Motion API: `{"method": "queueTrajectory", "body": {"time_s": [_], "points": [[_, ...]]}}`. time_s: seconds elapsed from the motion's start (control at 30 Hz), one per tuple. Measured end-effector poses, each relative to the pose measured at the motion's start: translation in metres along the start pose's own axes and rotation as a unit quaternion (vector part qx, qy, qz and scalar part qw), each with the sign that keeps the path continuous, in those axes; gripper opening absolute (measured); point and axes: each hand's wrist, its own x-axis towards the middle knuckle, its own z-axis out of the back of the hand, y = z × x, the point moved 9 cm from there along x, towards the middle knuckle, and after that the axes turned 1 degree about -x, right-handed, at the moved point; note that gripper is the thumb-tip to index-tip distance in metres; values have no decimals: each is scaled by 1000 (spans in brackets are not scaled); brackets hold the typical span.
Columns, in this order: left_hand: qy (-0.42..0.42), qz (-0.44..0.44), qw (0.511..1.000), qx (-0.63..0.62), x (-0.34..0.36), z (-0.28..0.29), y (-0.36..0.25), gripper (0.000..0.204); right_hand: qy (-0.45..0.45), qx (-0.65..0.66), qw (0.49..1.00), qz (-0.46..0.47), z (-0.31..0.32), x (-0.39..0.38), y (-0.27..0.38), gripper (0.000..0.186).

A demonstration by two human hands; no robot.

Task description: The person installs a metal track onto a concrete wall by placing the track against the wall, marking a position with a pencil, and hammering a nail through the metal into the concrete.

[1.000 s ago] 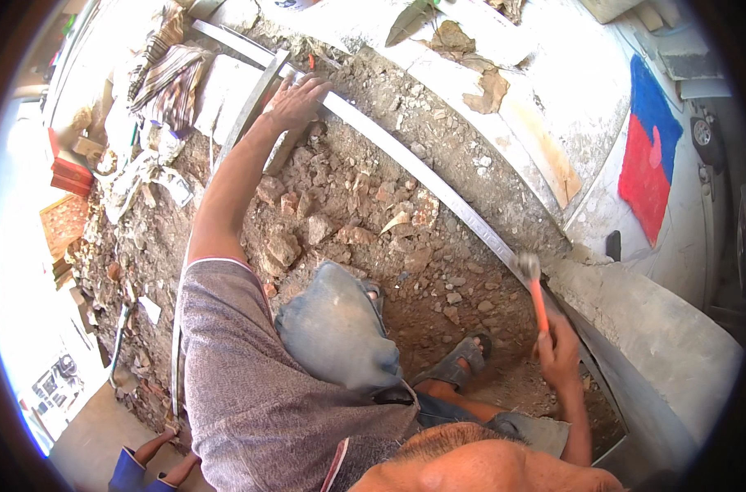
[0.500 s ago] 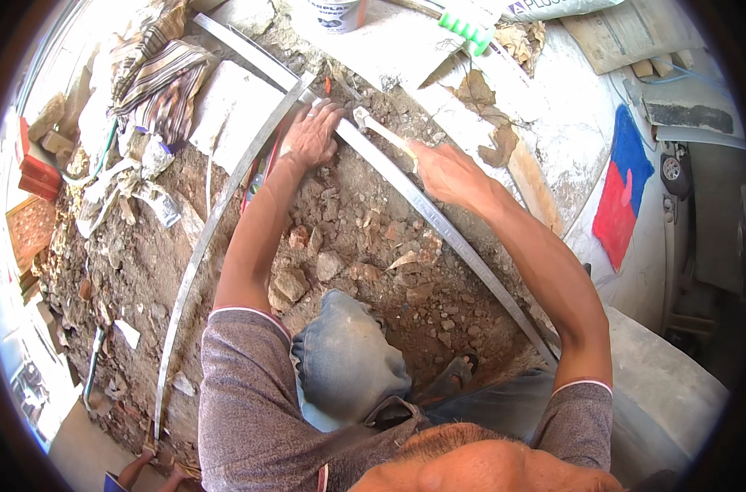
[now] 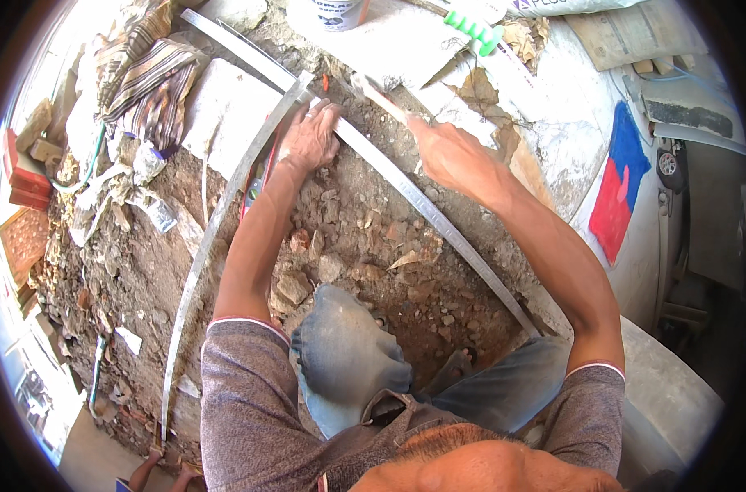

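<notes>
My left hand [image 3: 307,138] presses with bent fingers on a long silver metal bar [image 3: 426,213], where a second metal strip [image 3: 200,254] crosses it. A red-edged tool [image 3: 254,193], partly hidden by my left forearm, lies beside that strip. My right hand [image 3: 442,152] grips the handle of a hammer, whose blurred head [image 3: 365,88] is just above the bar, to the right of my left hand. Broken stones and dirt [image 3: 332,266] lie beneath the bars, around my bent knee.
Striped cloth [image 3: 143,90] lies upper left, red bricks [image 3: 28,172] farther left. A bucket [image 3: 328,12], green plastic piece [image 3: 475,33] and sacks [image 3: 611,33] stand or lie at the top. Another person's hands [image 3: 155,459] are at the strip's lower end. A concrete edge [image 3: 668,385] is lower right.
My right hand with the hammer has moved from the bar's lower-right end up beside my left hand, shifting slightly in the last half second. My left hand stays near the crossing.
</notes>
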Motion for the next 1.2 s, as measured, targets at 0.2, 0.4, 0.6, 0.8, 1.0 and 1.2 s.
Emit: {"method": "queueTrajectory", "body": {"time_s": [0.2, 0.4, 0.6, 0.8, 1.0, 1.2], "points": [[-38, -1, 999, -26, 2, 3, 1, 57, 98, -34, 995, -3, -25, -2, 1, 25], [-18, -1, 1000, -3, 0, 6, 0, 54, 4, 60, 997, -49, -4, -17, -7, 38], [12, -11, 999, 43, 1, 9, -4, 50, 33, 125, 987, -94, -65, -73, -51, 39], [-3, 5, 1000, 23, 1, 11, -6, 61, -18, 119, 993, -14, -102, -65, -61, 38], [11, 38, 998, -50, -3, 3, 12, 81, -141, 161, 976, 40, -84, -16, -44, 43], [21, 43, 999, -11, 6, 10, -6, 76, -120, 81, 986, 79, -100, -61, -66, 42]]}}
